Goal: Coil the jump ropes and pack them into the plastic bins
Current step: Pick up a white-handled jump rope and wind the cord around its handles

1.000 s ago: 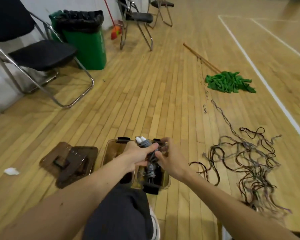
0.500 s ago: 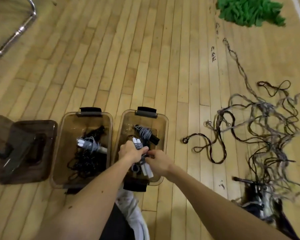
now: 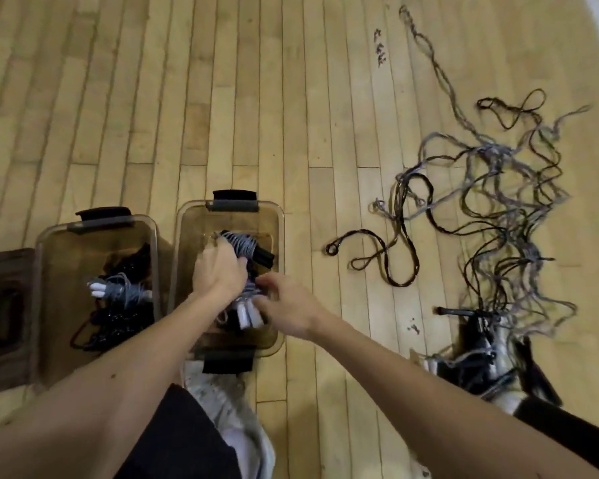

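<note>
The coiled grey jump rope with white plastic handles [image 3: 247, 314] lies low inside the right-hand clear brown plastic bin [image 3: 280, 219], handles pointing toward me. My left hand [image 3: 218, 269] is down in that bin, knuckles up, fingers curled tightly round the far end of the coil. My right hand [image 3: 286, 305] reaches in from the other side with its fingers over the near part of the bundle. It is blurred, and I cannot tell whether those fingers pinch the rope or only touch it. Just beyond my left hand, a second grey-wrapped bundle with black handles [image 3: 256, 252] lies at the far end of the same bin. The left-hand clear brown plastic bin [image 3: 49, 236] stands just beside it and holds a grey coil with white handle tips [image 3: 116, 292] on top of a heap of black rope [image 3: 118, 321]. Two dark brown bin lids [image 3: 4, 305] lie at the far left edge, beside that bin. Well to the right, a loose tangle of grey and black ropes [image 3: 498, 209] sprawls over the pale wooden plank floor [image 3: 222, 98]. My white shoe [image 3: 229, 409] shows below the right bin.
</note>
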Available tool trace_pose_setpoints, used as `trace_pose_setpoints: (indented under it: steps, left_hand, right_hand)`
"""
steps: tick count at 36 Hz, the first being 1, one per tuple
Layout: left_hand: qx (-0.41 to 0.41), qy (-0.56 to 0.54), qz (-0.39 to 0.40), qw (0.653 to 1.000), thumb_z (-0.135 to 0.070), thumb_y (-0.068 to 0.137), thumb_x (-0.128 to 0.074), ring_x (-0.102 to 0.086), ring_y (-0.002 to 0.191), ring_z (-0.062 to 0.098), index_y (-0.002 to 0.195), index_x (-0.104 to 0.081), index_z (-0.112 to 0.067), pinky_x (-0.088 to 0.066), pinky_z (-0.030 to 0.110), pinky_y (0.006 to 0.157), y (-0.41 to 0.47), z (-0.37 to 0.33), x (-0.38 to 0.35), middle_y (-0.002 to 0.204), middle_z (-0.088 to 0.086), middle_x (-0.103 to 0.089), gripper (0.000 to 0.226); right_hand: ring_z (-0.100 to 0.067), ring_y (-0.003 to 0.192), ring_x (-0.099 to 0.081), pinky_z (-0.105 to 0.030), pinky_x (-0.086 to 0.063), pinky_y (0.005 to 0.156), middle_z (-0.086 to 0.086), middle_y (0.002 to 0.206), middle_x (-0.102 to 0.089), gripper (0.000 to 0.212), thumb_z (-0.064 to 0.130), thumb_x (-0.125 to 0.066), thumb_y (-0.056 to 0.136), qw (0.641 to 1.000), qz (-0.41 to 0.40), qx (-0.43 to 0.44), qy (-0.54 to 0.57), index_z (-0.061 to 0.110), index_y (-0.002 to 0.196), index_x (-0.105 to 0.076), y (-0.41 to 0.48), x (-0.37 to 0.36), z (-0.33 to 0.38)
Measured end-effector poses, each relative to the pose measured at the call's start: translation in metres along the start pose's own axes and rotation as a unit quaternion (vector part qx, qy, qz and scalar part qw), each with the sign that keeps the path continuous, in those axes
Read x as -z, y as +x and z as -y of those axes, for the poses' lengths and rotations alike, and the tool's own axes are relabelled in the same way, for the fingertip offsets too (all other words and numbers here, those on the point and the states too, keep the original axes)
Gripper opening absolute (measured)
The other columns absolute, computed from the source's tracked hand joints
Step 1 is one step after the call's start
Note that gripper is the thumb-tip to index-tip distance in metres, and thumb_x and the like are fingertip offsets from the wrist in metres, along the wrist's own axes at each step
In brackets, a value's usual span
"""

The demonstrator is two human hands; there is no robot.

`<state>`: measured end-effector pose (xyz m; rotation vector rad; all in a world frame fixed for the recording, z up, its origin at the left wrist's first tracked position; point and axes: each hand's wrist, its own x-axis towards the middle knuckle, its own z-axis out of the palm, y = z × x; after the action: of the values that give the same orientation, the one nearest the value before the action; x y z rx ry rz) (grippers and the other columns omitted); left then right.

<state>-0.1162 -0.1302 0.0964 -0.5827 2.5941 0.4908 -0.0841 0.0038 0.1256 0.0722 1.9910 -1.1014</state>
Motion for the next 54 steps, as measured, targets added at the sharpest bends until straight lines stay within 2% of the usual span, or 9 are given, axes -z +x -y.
trace_pose_setpoints:
  steps: [8, 19, 24, 27, 32, 38, 41, 46, 54]
  left_hand:
    - [-0.254, -0.135, 0.035, 0.957, -0.021, 0.102, -0.051, -0.057, 0.079, 0.016, 0.101, -0.054, -0.018, -0.038, 0.021, 0.058, -0.079, -0.132, -0.04, 0.089, 0.0, -0.061, 0.004]
    - [-0.095, -0.101, 0.389, 0.911, -0.015, 0.102, -0.045, -0.053, 0.08, 0.012, 0.087, -0.051, -0.022, -0.046, 0.024, 0.073, -0.168, -0.181, -0.23, 0.083, -0.004, -0.054, 0.018]
    - [-0.017, -0.136, 0.419, 0.897, -0.027, 0.099, -0.058, -0.059, 0.107, 0.019, 0.109, -0.057, -0.023, -0.048, 0.033, 0.098, -0.168, -0.187, -0.265, 0.114, -0.001, -0.062, 0.011]
    - [-0.01, -0.15, 0.428, 0.891, -0.032, 0.098, -0.061, -0.045, 0.137, 0.023, 0.154, -0.031, -0.017, -0.04, 0.033, 0.108, -0.165, -0.19, -0.277, 0.153, 0.002, -0.041, 0.065]
    - [-0.018, -0.126, 0.394, 0.91, -0.036, 0.097, -0.062, -0.06, 0.111, 0.019, 0.127, -0.059, -0.018, -0.048, 0.03, 0.095, -0.159, -0.184, -0.282, 0.125, 0.002, -0.065, 0.034]
    - [-0.045, -0.076, 0.383, 0.919, -0.029, 0.097, -0.059, -0.06, 0.091, 0.022, 0.082, -0.054, -0.022, -0.046, 0.029, 0.074, -0.157, -0.18, -0.237, 0.092, 0.002, -0.061, 0.018]
    - [-0.072, -0.043, 0.391, 0.917, -0.031, 0.092, -0.064, -0.058, 0.079, 0.019, 0.081, -0.057, -0.017, -0.045, 0.029, 0.069, -0.16, -0.185, -0.195, 0.082, 0.0, -0.059, 0.019]
    - [-0.114, -0.066, 0.4, 0.907, -0.027, 0.084, -0.07, -0.073, 0.074, 0.025, 0.083, -0.067, -0.01, -0.063, 0.039, 0.069, -0.185, -0.204, -0.105, 0.081, 0.008, -0.069, 0.018]
    - [-0.234, -0.183, 0.346, 0.89, -0.034, 0.088, -0.07, -0.057, 0.056, 0.013, 0.084, -0.067, -0.012, -0.049, 0.025, 0.052, -0.267, -0.237, 0.049, 0.067, -0.002, -0.065, 0.022]
  right_hand:
    - [-0.019, 0.092, -0.067, -0.041, -0.059, 0.086, -0.001, 0.1, -0.069, 0.014, 0.017, -0.052, 0.103, 0.968, -0.213, -0.12, 0.057, 0.016, 0.107, -0.065, -0.102, 0.088, -0.14]
    - [-0.017, 0.093, -0.056, -0.029, -0.045, 0.075, -0.006, 0.111, -0.062, 0.017, 0.015, -0.048, 0.103, 0.923, -0.186, -0.331, 0.059, 0.009, 0.115, -0.058, -0.137, 0.073, -0.306]
    - [-0.023, 0.111, -0.056, -0.034, -0.048, 0.091, -0.008, 0.128, -0.054, 0.033, 0.019, -0.051, 0.102, 0.922, -0.172, -0.336, 0.091, 0.008, 0.132, -0.044, -0.117, 0.066, -0.323]
    - [-0.024, 0.121, -0.057, -0.029, -0.047, 0.091, -0.007, 0.133, -0.055, 0.039, 0.022, -0.052, 0.103, 0.926, -0.161, -0.326, 0.103, 0.009, 0.138, -0.042, -0.108, 0.065, -0.321]
    - [-0.02, 0.103, -0.06, -0.029, -0.049, 0.081, -0.006, 0.117, -0.062, 0.028, 0.019, -0.048, 0.103, 0.939, -0.135, -0.299, 0.105, 0.01, 0.129, -0.05, -0.103, 0.061, -0.308]
    - [-0.012, 0.092, -0.064, -0.033, -0.056, 0.077, 0.008, 0.096, -0.064, 0.035, 0.03, -0.063, 0.095, 0.941, -0.108, -0.242, 0.212, 0.015, 0.126, -0.054, -0.123, 0.059, -0.283]
    - [-0.016, 0.075, -0.066, -0.049, -0.06, 0.08, -0.003, 0.086, -0.069, 0.022, 0.02, -0.062, 0.093, 0.941, -0.079, -0.201, 0.262, 0.009, 0.112, -0.064, -0.141, 0.07, -0.259]
    - [-0.014, 0.044, -0.049, -0.024, -0.041, 0.044, -0.001, 0.055, -0.055, 0.013, 0.009, -0.053, 0.094, 0.927, -0.063, -0.162, 0.333, 0.008, 0.086, -0.062, -0.195, 0.1, -0.183]
    - [-0.012, 0.045, -0.043, -0.024, -0.039, 0.042, -0.001, 0.062, -0.048, 0.013, 0.013, -0.051, 0.101, 0.953, -0.086, -0.016, 0.289, 0.008, 0.111, -0.057, -0.314, 0.147, -0.073]
